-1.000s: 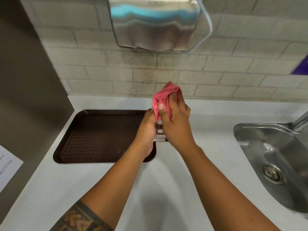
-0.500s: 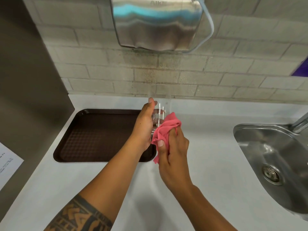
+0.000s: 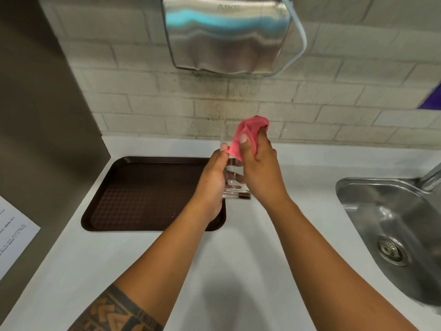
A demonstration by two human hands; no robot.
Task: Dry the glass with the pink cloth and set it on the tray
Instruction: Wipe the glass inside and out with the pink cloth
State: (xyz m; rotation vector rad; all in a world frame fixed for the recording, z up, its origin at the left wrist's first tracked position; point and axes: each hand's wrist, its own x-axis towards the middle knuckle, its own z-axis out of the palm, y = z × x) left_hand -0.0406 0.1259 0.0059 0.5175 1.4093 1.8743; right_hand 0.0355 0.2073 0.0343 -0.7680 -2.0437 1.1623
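Observation:
A clear drinking glass (image 3: 233, 180) is held upright above the counter, just past the right edge of the tray. My left hand (image 3: 213, 181) wraps its left side. My right hand (image 3: 260, 168) presses the bunched pink cloth (image 3: 248, 132) against the upper right part of the glass, near its rim. The dark brown tray (image 3: 143, 194) lies flat on the white counter to the left, with nothing on it. The cloth and my hands hide much of the glass.
A steel sink (image 3: 393, 230) with a drain is set into the counter at the right, a tap (image 3: 432, 177) above it. A steel hand dryer (image 3: 226, 34) hangs on the brick wall. A grey panel (image 3: 40, 115) bounds the left side.
My right hand has lifted the pink cloth from the lower side of the glass up to its rim. The left hand keeps hold of the glass in about the same place.

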